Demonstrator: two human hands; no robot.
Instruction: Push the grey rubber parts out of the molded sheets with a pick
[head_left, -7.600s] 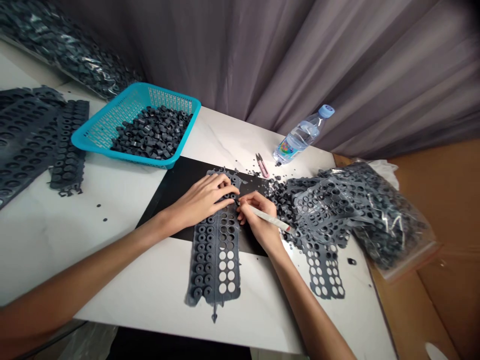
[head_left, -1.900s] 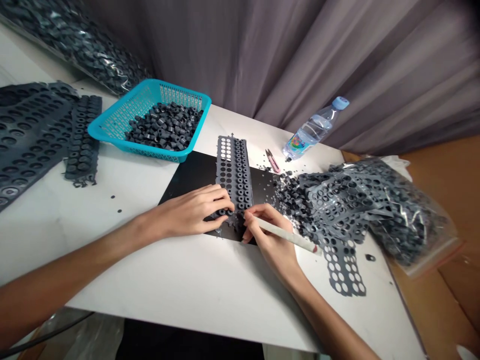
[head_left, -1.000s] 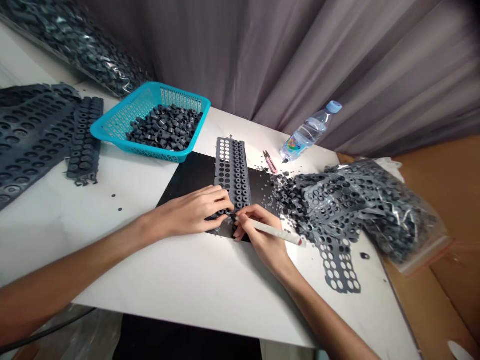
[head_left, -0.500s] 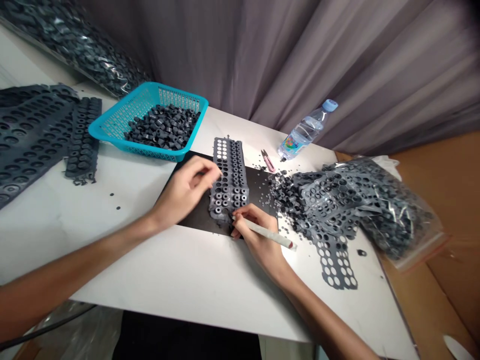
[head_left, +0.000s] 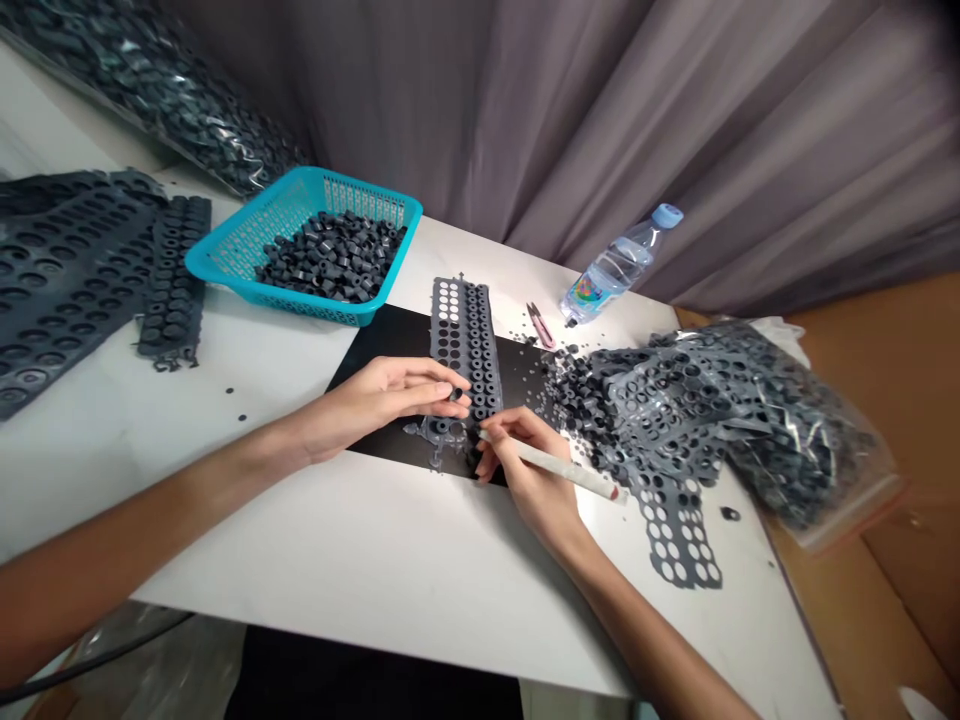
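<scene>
A dark grey rubber moulded sheet (head_left: 480,340) with rows of ring-shaped parts lies on the black mat (head_left: 375,340); its upper left holes are vacant. My left hand (head_left: 382,400) is over the sheet's lower left, its thumb and fingers pinching a small black rubber bushing (head_left: 455,395). At the sheet's lower right, my right hand (head_left: 532,460) is closed around a pale pen-like tool (head_left: 562,467) with a dark red end. The tool's tip is beside the sheet, partly hidden by my fingers.
A blue basket (head_left: 300,300) of loose bushings stands behind on the left, near more moulded sheets (head_left: 67,270). To the right are pink thread snips (head_left: 540,327), a water bottle (head_left: 615,265), black scraps, punched sheets (head_left: 675,400) and a plastic bag (head_left: 817,450).
My left hand has come down and right onto the sheet, its fingers straighter, with a bushing now visible in them. My right hand still grips the tool; the sheet's lower end has shifted.
</scene>
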